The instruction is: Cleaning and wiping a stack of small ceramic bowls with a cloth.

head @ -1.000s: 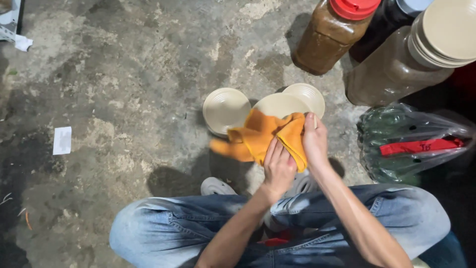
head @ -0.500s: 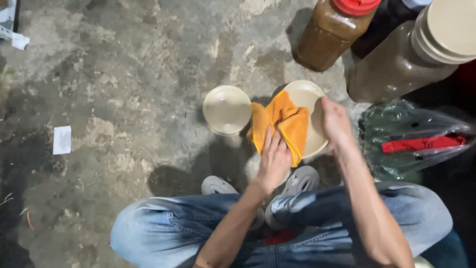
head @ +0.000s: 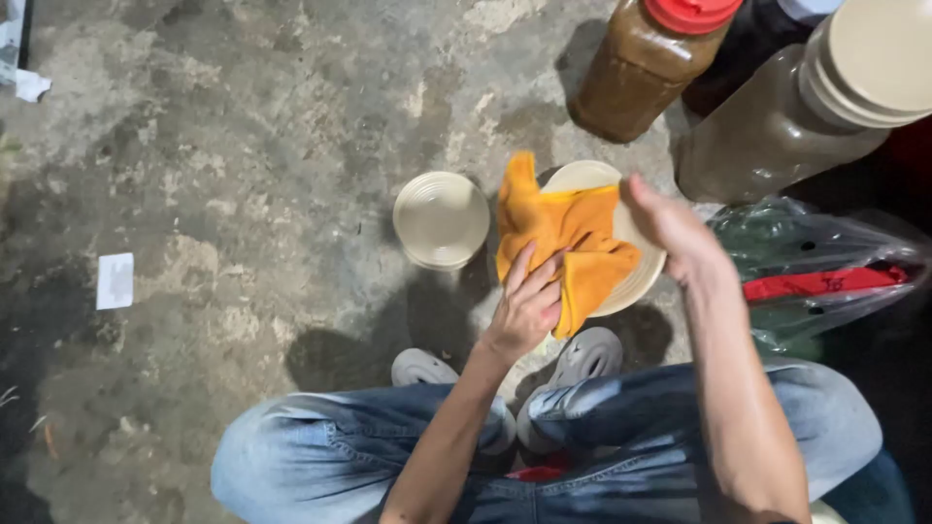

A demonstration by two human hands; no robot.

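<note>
There are two hands (head: pixel 529 306) (head: pixel 670 228), one cloth (head: pixel 568 233), two lids (head: pixel 442 220) (head: pixel 636 277), three jars (head: pixel 646 63) (head: pixel 777 131) (head: pixel 738 49), one bag (head: pixel 825 281), two shoes (head: pixel 422 369) (head: pixel 582 359) and two paper scraps (head: pixel 115 280) (head: pixel 29 85).

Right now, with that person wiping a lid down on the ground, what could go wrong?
1. The right hand holds the cream lid only at its rim while the left hand rubs it with the orange cloth; a firm push might knock it onto the concrete floor.
2. The second lid lies on that stained floor and may pick up dirt.
3. The big jars stand close behind; a swinging elbow could bump them.
</note>
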